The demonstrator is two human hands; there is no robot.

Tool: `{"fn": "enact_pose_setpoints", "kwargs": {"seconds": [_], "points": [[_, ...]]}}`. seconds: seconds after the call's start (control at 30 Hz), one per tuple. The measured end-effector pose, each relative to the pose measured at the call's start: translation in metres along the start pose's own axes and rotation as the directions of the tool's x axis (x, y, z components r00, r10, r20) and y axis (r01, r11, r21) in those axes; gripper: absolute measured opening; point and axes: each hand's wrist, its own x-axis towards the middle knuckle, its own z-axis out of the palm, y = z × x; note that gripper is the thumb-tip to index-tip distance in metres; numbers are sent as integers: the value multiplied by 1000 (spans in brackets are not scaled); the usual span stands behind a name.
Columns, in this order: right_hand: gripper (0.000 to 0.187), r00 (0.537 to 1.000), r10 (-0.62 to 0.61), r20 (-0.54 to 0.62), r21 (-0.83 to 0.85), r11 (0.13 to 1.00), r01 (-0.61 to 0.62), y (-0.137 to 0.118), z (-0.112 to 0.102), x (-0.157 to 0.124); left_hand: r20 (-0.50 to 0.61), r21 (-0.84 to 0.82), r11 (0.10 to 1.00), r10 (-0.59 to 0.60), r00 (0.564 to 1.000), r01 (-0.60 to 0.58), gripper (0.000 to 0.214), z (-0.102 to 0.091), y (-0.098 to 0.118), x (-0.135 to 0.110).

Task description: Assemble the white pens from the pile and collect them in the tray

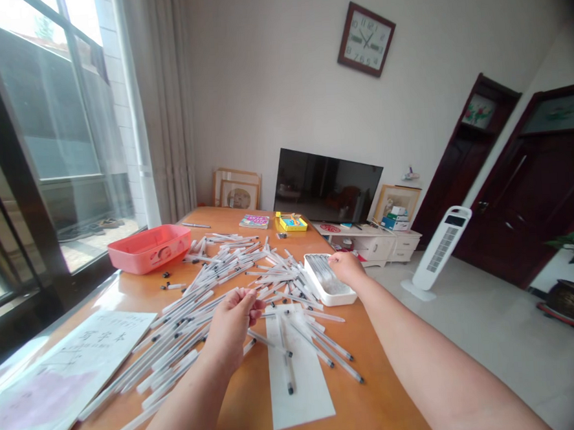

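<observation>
A big heap of clear plastic pens (pixel 223 277) lies spread over the orange wooden table (pixel 367 405). My left hand (pixel 230 329) hovers over the near part of the heap, its fingers pinched together on a pen. My right hand (pixel 344 265) reaches to the far edge of a white rectangular tray (pixel 328 279) that holds several pens, its fingers curled over the tray's rim. What those fingers hold is hidden. A white paper sheet (pixel 300 383) lies under a few pens in front of me.
A pink plastic basin (pixel 149 248) stands at the left. A large printed sheet (pixel 58 378) lies at the near left corner. Small boxes (pixel 292 222) and a book (pixel 254 221) sit at the far end. Right of the table is open floor with a white tower fan (pixel 439 248).
</observation>
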Motion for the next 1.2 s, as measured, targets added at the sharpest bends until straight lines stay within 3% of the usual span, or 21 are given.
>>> {"fn": "enact_pose_setpoints", "kwargs": {"seconds": [0.17, 0.4, 0.87, 1.07, 1.2], "points": [[32, 998, -60, 5, -10, 998, 60, 5, -8, -14, 3, 4, 1000, -3, 1000, 3, 39, 0, 0, 1], [35, 986, -159, 56, -52, 985, 162, 5, -1, -40, -16, 7, 1000, -3, 1000, 4, 40, 1, 1, 0], [28, 985, -169, 25, -113, 979, 170, 3, 7, -35, 0, 20, 1000, 20, 1000, -20, 38, -2, -3, 3], [27, 981, -196, 18, -81, 977, 196, 1, 4, -37, -10, 23, 999, 24, 1000, -23, 39, -2, 1, 1], [29, 987, -155, -50, -13, 988, 155, 1, -2, -40, -41, -6, 1000, 28, 999, -28, 40, -5, 5, 3]]}}
